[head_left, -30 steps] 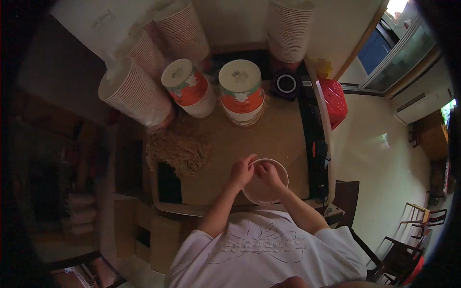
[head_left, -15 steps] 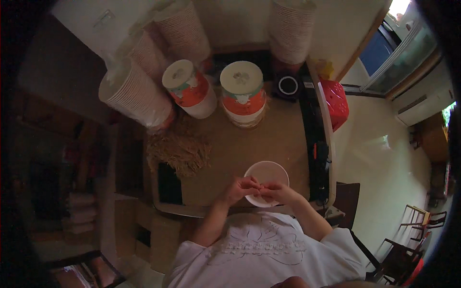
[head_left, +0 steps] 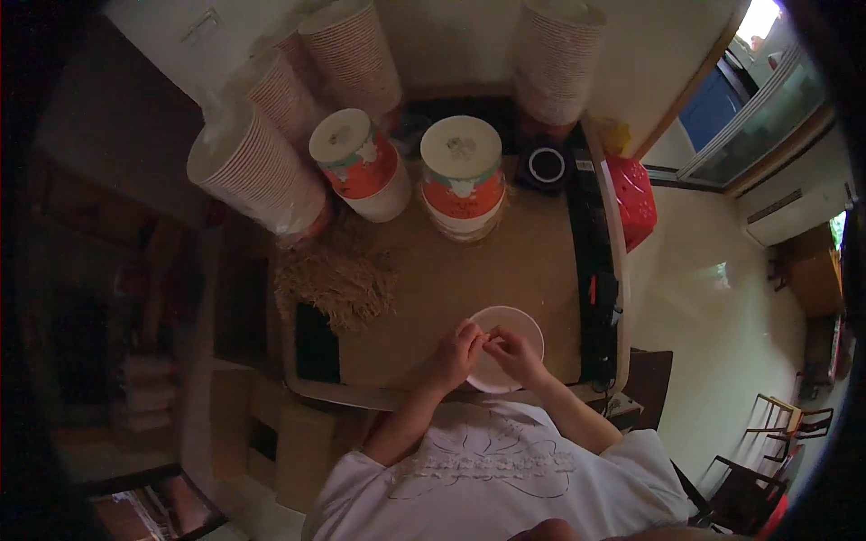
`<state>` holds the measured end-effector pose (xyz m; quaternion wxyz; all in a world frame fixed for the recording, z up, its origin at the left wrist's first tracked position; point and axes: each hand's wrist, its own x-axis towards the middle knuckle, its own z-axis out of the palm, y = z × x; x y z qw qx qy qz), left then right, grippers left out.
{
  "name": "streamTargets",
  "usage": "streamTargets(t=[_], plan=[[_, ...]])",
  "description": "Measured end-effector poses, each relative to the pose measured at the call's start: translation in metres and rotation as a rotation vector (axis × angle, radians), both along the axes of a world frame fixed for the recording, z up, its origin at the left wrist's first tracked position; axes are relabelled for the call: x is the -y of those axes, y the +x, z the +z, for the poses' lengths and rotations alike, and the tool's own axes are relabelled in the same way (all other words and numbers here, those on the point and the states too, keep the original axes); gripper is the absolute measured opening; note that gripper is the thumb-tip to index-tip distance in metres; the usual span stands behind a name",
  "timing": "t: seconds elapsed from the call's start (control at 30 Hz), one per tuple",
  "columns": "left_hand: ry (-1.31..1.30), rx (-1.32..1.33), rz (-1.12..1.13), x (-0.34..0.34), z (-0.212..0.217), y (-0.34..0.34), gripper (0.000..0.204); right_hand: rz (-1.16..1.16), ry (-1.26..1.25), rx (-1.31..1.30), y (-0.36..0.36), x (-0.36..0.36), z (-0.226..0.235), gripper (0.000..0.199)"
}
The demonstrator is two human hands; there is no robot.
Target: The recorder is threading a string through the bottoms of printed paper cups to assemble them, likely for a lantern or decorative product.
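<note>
Over the near side of the table, my left hand [head_left: 458, 353] and my right hand [head_left: 517, 354] meet at the fingertips. Both are closed in a pinch. Whatever sits between them is too small to make out. Beneath them is a round white bowl or tub [head_left: 492, 379], its rim partly covered by my fingers. To the left lies a heap of tan, shaggy strands [head_left: 334, 284]. Farther back stand two covered paper tubs with orange and green print, a smaller-looking one [head_left: 365, 176] and one to its right [head_left: 462, 185].
Tall stacks of nested white tubs in clear wrap [head_left: 257, 171] line the back left, with another stack [head_left: 559, 68] at the back right. A dark square device with a round ring [head_left: 545, 165] stands before it. A red plastic stool [head_left: 629, 200] is beyond the table's right edge.
My fingertips have shifted slightly farther from my body, with the fingers angled more upward. They are still together over the white bowl. The whole view has tilted slightly.
</note>
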<state>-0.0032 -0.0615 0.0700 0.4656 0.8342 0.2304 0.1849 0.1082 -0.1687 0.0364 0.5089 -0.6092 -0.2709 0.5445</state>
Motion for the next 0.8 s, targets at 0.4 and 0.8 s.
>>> streamTargets(t=[0.4,0.8], plan=[[-0.159,0.010,-0.026,-0.004,-0.012,0.002,0.014,-0.084,-0.053,-0.238,0.001,0.000,0.011,0.013],[-0.197,0.008,-0.043,-0.009,-0.029,0.004,0.008,-0.294,-0.125,-0.241,0.000,-0.006,-0.007,0.011]])
